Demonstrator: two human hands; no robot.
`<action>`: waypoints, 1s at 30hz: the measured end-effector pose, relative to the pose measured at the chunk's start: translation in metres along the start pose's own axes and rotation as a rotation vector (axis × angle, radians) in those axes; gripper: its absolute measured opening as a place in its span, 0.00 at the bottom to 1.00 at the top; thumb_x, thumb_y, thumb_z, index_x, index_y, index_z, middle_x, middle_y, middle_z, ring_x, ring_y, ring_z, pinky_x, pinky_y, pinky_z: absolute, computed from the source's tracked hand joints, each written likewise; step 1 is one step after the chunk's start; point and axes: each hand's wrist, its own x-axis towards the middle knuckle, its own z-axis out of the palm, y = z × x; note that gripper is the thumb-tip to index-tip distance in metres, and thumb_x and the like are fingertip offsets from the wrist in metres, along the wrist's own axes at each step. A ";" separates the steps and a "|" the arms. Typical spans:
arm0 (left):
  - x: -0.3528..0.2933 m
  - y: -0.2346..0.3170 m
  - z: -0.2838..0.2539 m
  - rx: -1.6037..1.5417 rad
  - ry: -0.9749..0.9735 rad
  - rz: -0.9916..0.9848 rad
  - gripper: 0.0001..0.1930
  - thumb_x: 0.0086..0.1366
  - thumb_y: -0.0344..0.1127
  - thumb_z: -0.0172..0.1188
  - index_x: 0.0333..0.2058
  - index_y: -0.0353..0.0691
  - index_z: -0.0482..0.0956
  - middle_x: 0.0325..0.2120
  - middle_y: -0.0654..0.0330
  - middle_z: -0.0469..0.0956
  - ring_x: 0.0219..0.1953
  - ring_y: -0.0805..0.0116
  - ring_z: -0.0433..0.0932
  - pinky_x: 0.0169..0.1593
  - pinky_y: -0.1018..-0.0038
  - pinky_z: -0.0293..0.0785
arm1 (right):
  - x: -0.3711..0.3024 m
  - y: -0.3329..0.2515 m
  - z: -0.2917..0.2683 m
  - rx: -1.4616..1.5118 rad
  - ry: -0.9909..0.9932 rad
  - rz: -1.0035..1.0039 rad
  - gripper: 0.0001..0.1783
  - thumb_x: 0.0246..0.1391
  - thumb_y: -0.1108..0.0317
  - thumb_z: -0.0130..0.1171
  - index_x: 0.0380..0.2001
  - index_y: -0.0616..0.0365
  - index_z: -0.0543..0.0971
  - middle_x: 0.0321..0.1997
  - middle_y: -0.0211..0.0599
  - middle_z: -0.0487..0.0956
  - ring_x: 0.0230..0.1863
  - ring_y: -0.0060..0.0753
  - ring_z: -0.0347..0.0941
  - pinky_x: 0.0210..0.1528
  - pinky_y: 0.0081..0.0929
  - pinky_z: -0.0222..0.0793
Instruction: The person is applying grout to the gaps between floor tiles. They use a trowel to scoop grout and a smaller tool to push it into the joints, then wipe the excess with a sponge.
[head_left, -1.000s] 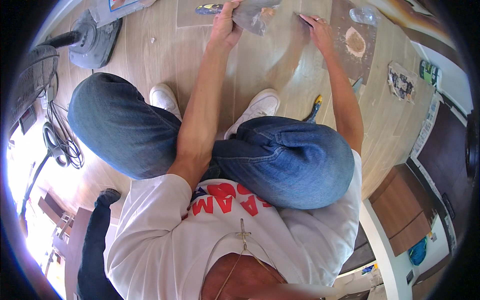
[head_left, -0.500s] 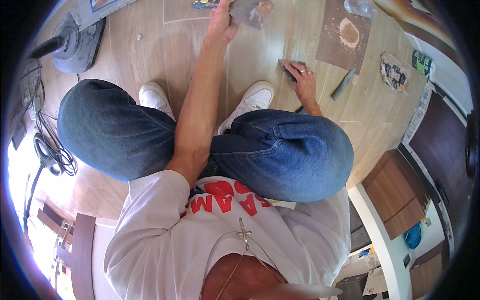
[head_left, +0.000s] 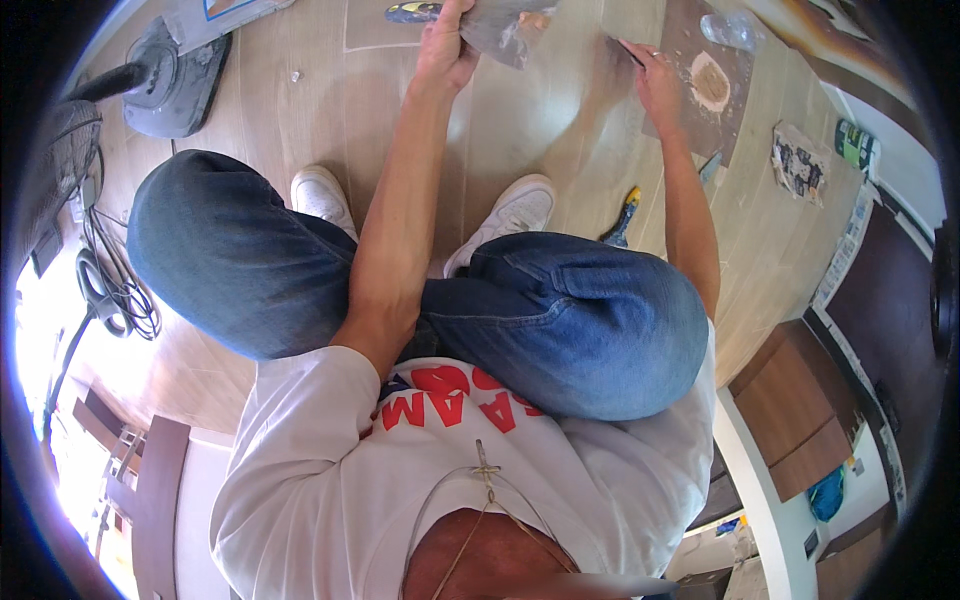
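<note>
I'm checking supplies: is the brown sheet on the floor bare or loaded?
Loaded: pale tan material lies on the brown sheet, beside the right hand.

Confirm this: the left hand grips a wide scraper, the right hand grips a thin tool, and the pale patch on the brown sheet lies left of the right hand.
Wrong side: the head view shows the pale patch on the brown sheet lying right of the right hand. The left hand grips a wide scraper, the right a thin tool.

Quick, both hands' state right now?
Left hand: closed, holding a wide putty knife.
Right hand: closed, holding a dark flat tool.
</note>
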 end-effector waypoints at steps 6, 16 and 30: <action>-0.001 0.012 0.001 -0.001 -0.002 0.001 0.09 0.68 0.39 0.62 0.42 0.43 0.81 0.36 0.63 0.82 0.41 0.68 0.81 0.49 0.69 0.80 | 0.015 0.005 0.004 -0.015 -0.030 -0.021 0.32 0.56 0.81 0.55 0.61 0.38 0.80 0.54 0.37 0.81 0.51 0.49 0.77 0.55 0.40 0.74; 0.002 -0.001 -0.006 -0.007 0.009 -0.021 0.10 0.69 0.38 0.60 0.44 0.41 0.81 0.36 0.62 0.82 0.39 0.68 0.81 0.47 0.70 0.80 | -0.011 -0.009 -0.001 -0.093 -0.096 -0.030 0.39 0.51 0.84 0.58 0.63 0.32 0.78 0.56 0.32 0.80 0.53 0.46 0.76 0.56 0.40 0.74; -0.005 -0.002 0.000 -0.014 -0.003 -0.026 0.12 0.69 0.39 0.61 0.46 0.40 0.82 0.38 0.62 0.82 0.42 0.68 0.81 0.48 0.71 0.79 | -0.095 -0.058 -0.021 0.005 -0.217 0.047 0.43 0.43 0.87 0.54 0.63 0.35 0.79 0.58 0.32 0.79 0.58 0.45 0.73 0.60 0.41 0.70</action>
